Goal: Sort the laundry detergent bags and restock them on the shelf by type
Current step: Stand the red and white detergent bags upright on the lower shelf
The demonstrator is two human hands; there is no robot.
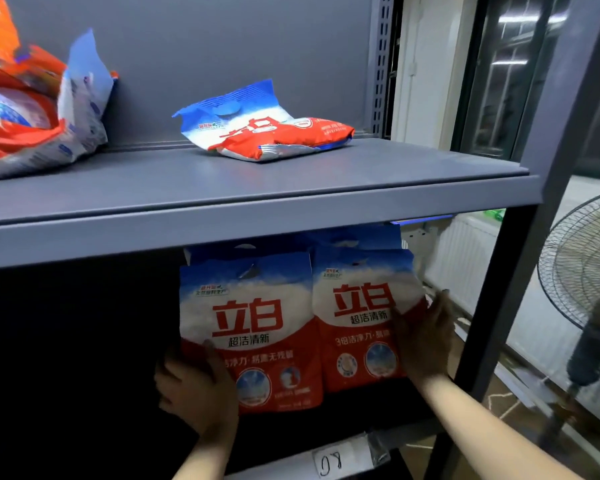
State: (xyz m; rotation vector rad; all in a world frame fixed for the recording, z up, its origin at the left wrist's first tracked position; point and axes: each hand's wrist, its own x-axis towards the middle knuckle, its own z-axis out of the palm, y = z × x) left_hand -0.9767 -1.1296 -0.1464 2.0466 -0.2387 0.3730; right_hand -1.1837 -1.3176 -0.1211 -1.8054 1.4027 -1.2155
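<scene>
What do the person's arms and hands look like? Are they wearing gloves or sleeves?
No gloves and no sleeves show. Both forearms are bare as far as the picture reaches, and the left hand and right hand are bare too. No rings, watch or bracelets can be seen, though the lower shelf is dim, so small things could be missed.

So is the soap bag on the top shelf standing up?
No, lying flat. The bag rests on its back on the upper shelf.
</scene>
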